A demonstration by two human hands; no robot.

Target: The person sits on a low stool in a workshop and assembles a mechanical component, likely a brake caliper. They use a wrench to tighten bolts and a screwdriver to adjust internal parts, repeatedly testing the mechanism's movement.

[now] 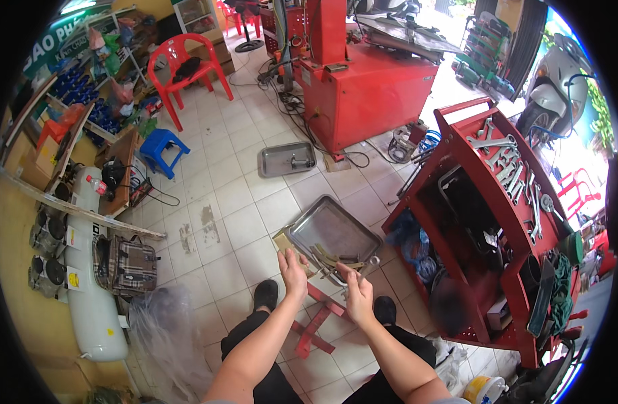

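Note:
My left hand (293, 275) hovers at the near left edge of a grey metal tray (371, 232) on the floor, fingers stretched upward. Across from it, my right hand (359, 295) has its fingers pointing toward the tray. The palms partly face each other, and no clear grip shows. Small metal parts and tan strips (328, 258) lie at the tray's near side, partly hidden behind my hands. Beside the tray's left corner is a yellowish flat piece (282, 241). A low red metal stand (317, 328) is below my hands, between my feet.
At right stands a red tool cart (450, 145) with several wrenches (507, 165) on top. A smaller tray (268, 163) holds a metal part. Farther off are a red machine (369, 94), a blue stool (162, 149) and a red chair (187, 64). A plaid bag (130, 266) sits left.

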